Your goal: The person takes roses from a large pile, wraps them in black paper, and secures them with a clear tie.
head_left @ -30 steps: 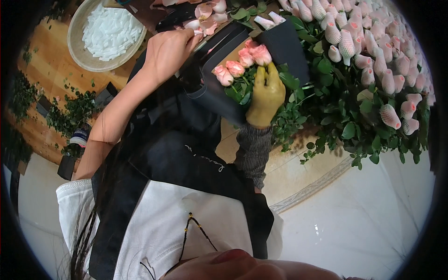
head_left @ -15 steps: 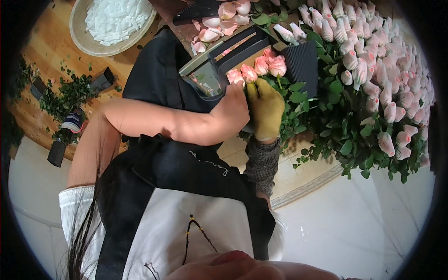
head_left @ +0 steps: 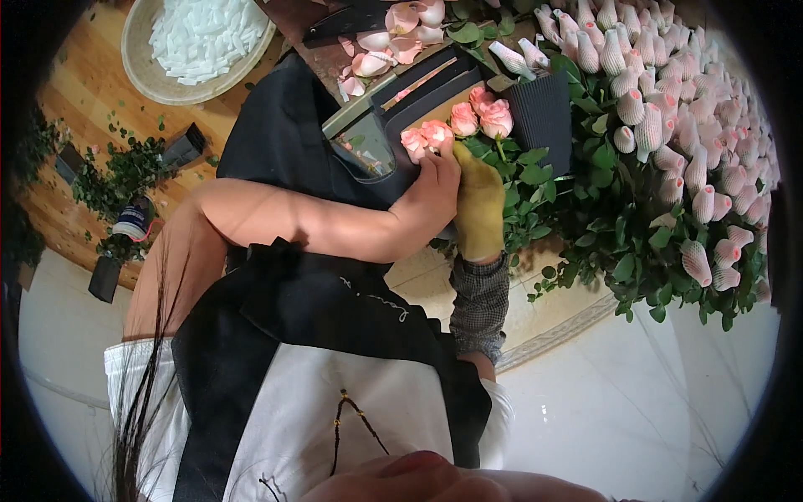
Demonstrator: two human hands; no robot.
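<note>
My bare left hand point(head_left: 427, 197) is closed, its fingertips gathered just under a pink rose point(head_left: 437, 132). Touching that bloom on its left is another pink rose point(head_left: 413, 144). My right hand point(head_left: 481, 205), in a yellow glove, presses against the left one. Its fingers are curled and partly hidden, so what they grip does not show. Just beyond the glove, another pink rose point(head_left: 464, 120) and a fuller rose point(head_left: 496, 119) lie at the edge of a dark tray point(head_left: 401, 115). The stems under my hands are mostly covered.
A ribbed dark container point(head_left: 539, 125) stands right of the roses. Many roses in white net sleeves point(head_left: 648, 130) fill the right side above green leaves. Loose petals point(head_left: 404, 46) lie at the back. A bowl of white sleeves point(head_left: 209, 38) sits far left, above leafy cuttings point(head_left: 125, 176) on the floor.
My left hand has shifted slightly right, its fingertips now under the second rose. The two left roses have come closer together. My gloved fingers have slipped partly behind the left hand.
</note>
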